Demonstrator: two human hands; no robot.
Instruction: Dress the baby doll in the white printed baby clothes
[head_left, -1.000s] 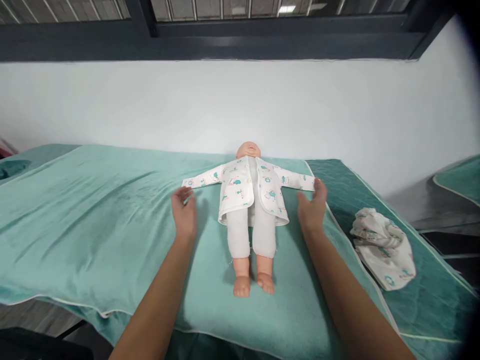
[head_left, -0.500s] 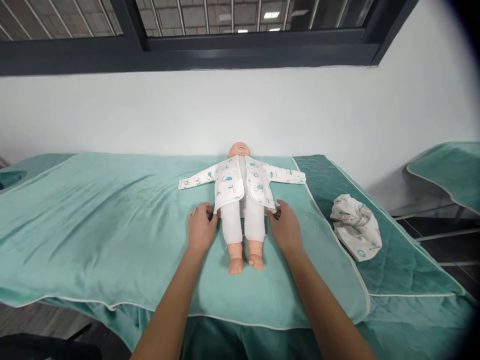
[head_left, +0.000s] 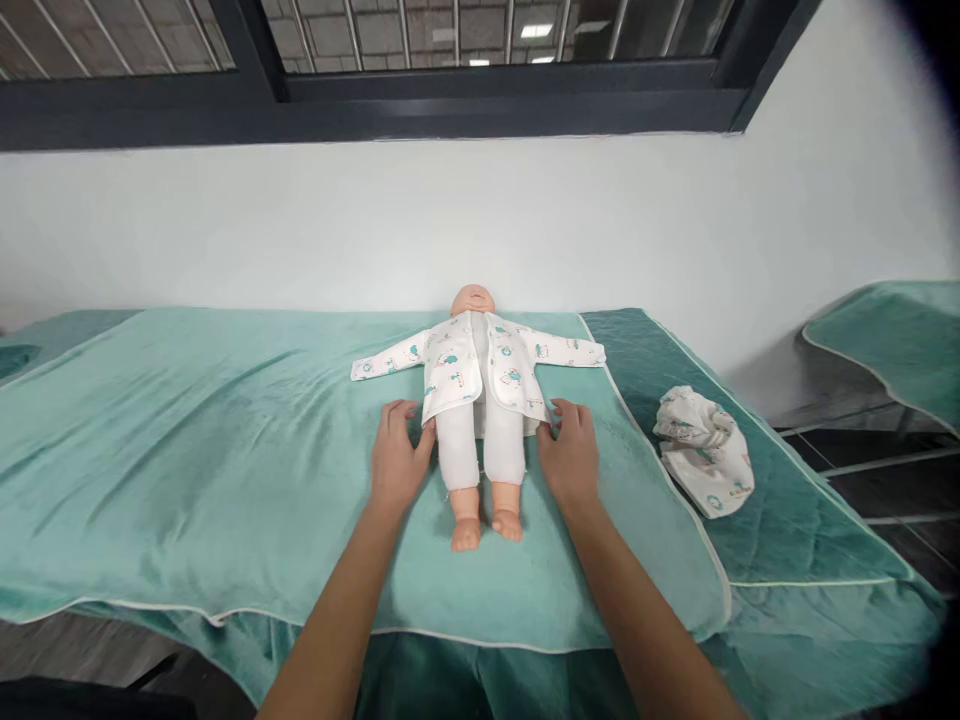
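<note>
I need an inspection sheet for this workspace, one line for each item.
Surface: teal towel over a darker pad, wrinkled.
Job's things: doll on its back, open printed jacket, arms spread.
Clutter: bundled printed cloth on the pad, right of the doll.
Hands: left hand flat beside the jacket hem; right hand fingers at the hem, grip unclear.
Cables: nothing seen.
Surroundings: white wall, dark window frame above.

A doll (head_left: 501, 450) in an open printed jacket (head_left: 450, 375) lies face up on a teal towel (head_left: 225, 420). The left hand (head_left: 396, 462) and right hand (head_left: 571, 458) rest flat beside its legs, fingertips at the jacket's hem. A bundled cloth (head_left: 705, 450) lies apart on the right.
</note>
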